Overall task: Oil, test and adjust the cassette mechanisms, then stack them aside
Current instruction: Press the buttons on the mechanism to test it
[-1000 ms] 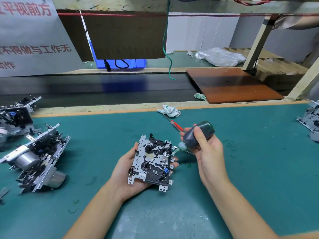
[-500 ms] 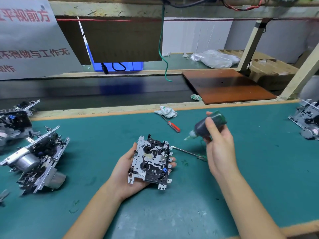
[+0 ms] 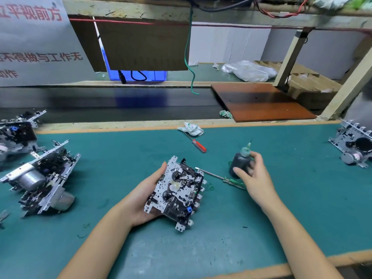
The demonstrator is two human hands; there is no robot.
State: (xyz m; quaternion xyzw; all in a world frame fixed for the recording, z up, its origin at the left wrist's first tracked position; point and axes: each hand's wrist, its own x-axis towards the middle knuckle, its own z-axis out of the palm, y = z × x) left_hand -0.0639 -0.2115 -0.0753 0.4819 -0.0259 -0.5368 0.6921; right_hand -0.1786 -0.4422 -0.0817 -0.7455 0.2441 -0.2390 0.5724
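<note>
Bench [image 3: 302,208] first: our green work mat carries a heap of cassette mechanisms [image 3: 40,178] at the left and one more mechanism [image 3: 354,146] at the far right edge. Between them lie a red-handled screwdriver [image 3: 196,142] with a crumpled rag [image 3: 191,128] by its tip, and nearer us a green-handled screwdriver [image 3: 221,178].

The mechanism in hand [image 3: 178,192] sits where it did a second ago, cradled face up in our left hand [image 3: 147,198], palm beneath, fingers curled up round its left edge, thumb on the top corner.

What has changed is the oil bottle [image 3: 242,162]. A second ago we had it tipped with the nozzle at the mechanism's right edge; half a second ago it was lifted clear. Now it stands upright on the mat, nozzle up, just right of the mechanism and just beyond the green screwdriver's handle. Our right hand [image 3: 255,174] is loosely wrapped about it, thumb in front and fingers behind. The frame is blurred there, so we cannot tell whether we are gripping it or letting go.

We judge the oiling of this unit done. Testing and adjusting come next, and the green screwdriver lies close under the right hand for that. Stacking with the heap at the left is not yet begun.
</note>
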